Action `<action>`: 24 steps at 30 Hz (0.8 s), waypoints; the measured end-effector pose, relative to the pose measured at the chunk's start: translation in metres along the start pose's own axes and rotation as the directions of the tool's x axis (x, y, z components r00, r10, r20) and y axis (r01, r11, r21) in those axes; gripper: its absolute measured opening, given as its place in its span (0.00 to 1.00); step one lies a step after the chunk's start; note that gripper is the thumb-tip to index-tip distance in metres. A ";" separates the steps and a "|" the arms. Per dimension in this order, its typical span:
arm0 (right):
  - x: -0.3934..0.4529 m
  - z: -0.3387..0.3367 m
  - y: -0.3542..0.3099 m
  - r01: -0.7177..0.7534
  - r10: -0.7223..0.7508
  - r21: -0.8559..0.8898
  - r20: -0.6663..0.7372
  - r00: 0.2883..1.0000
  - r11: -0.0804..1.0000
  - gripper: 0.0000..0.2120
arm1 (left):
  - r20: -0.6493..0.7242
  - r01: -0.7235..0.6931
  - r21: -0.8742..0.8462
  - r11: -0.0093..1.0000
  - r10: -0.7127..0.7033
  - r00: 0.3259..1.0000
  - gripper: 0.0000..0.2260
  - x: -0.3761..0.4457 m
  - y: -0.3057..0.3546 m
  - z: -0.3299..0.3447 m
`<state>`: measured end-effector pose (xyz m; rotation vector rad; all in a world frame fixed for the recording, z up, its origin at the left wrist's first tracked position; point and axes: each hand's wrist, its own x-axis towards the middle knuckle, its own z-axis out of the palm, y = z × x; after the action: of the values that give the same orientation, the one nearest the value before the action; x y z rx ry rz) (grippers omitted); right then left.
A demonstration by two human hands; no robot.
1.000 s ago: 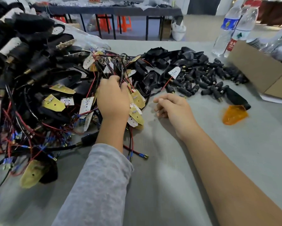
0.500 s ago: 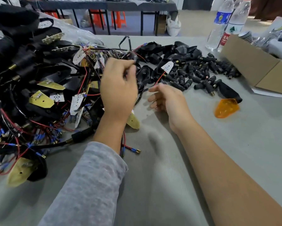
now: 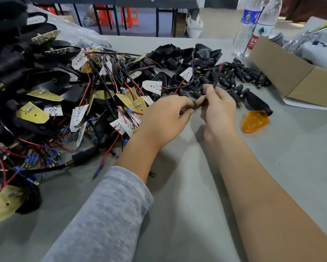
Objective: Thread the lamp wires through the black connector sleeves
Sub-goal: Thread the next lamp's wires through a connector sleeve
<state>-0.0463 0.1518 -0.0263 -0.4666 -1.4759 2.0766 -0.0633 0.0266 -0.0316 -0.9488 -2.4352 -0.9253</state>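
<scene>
Two hands meeting over a grey table, pinching a small black connector sleeve and its wires between them.

Left hand (image 3: 164, 118) curled, fingertips pinching the near end of the black connector sleeve (image 3: 196, 105); right hand (image 3: 218, 110) curled too, pinching the lamp wires (image 3: 216, 76) just beyond the sleeve's far end. Sleeve's long axis running roughly left to right, fingertip to fingertip. Wires rising up and away from the right-hand pinch. Heap of loose sleeves (image 3: 240, 74) further out, past the right hand, the nearer one; tangled lamp boards and wires (image 3: 94, 95) outboard of the left. Whether wire already inside sleeve: too small to tell.
</scene>
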 end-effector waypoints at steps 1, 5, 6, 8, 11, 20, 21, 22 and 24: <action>0.002 -0.002 -0.001 0.007 -0.006 0.027 -0.039 0.999 1.000 0.07 | 0.005 0.039 0.061 0.997 -0.039 0.999 0.09 0.001 -0.002 0.000; 0.007 -0.010 -0.004 0.035 -0.002 0.199 -0.165 0.986 0.979 0.07 | -0.039 0.178 0.216 0.960 -0.174 0.984 0.12 0.002 -0.012 -0.004; 0.008 -0.012 -0.005 0.036 0.007 0.245 -0.171 0.985 0.969 0.07 | -0.036 0.195 0.240 0.951 -0.192 0.981 0.13 0.003 -0.013 -0.004; 0.009 -0.012 -0.007 0.007 0.037 0.326 -0.130 0.991 0.945 0.06 | 0.006 0.187 0.241 0.952 -0.195 0.981 0.13 0.004 -0.012 -0.003; 0.006 -0.009 -0.005 -0.072 0.078 0.296 -0.006 0.997 0.953 0.06 | 0.043 0.137 0.173 0.975 -0.146 0.988 0.12 0.002 -0.010 -0.001; 0.009 -0.013 -0.006 -0.011 0.043 0.327 -0.090 0.995 0.945 0.08 | -0.057 0.195 0.134 0.972 -0.189 0.980 0.10 0.000 -0.006 -0.002; 0.010 -0.013 -0.005 0.009 0.029 0.326 -0.111 0.993 0.945 0.08 | -0.051 0.194 0.142 0.971 -0.189 0.981 0.11 0.000 -0.005 -0.002; 0.011 -0.014 -0.005 0.029 0.016 0.322 -0.138 0.990 0.946 0.08 | -0.040 0.194 0.151 0.969 -0.190 0.981 0.11 0.000 -0.004 -0.001; 0.012 -0.016 -0.006 0.059 0.001 0.322 -0.184 0.983 0.945 0.07 | -0.013 0.189 0.157 0.969 -0.190 0.982 0.11 0.000 -0.003 0.000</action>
<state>-0.0456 0.1725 -0.0254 -0.4840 -1.0034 2.1382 -0.0655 0.0253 -0.0332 -0.6719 -2.5909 -0.7771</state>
